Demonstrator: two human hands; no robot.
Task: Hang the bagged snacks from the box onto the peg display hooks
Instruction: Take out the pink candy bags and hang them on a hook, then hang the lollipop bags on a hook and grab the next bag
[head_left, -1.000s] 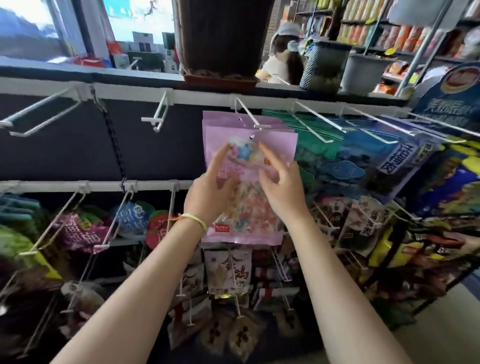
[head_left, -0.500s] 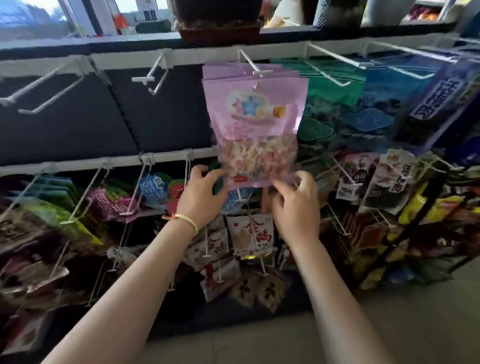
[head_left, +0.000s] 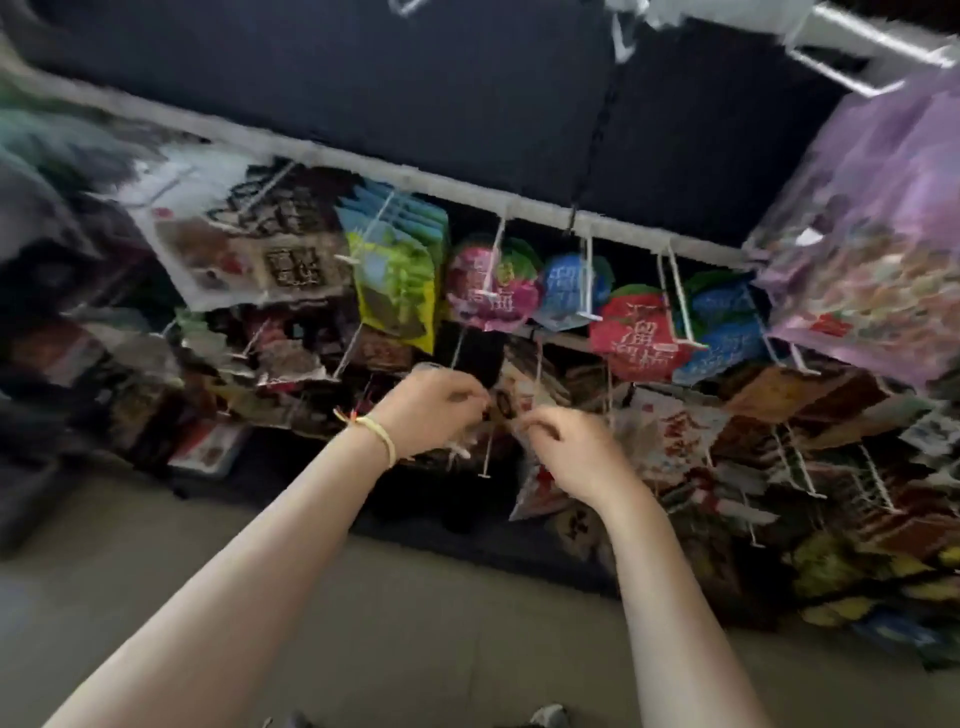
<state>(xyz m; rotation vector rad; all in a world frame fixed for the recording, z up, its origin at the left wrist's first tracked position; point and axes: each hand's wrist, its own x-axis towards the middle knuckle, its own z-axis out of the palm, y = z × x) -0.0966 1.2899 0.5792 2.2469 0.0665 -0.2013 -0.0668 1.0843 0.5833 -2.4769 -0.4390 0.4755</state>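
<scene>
The view is tilted and smeared with motion blur, so much of the dark-backed peg display rack reads only as streaks. The left hand, with a pale yellow cord bracelet on its wrist, and the right hand are held close together in front of the lower rows of hanging packets, both with fingers loosely curled inward; whether either one pinches anything cannot be told, since the fingertips blur into the packets behind them. The pink-purple plastic bag of star-shaped sweets hangs at the upper right, well apart from both hands and cut off by the frame edge. On the middle white rail hang a green and yellow packet, round pink, blue and red packets on white wire hooks. Packets further left and lower right are too blurred to identify. Grey floor fills the bottom.
</scene>
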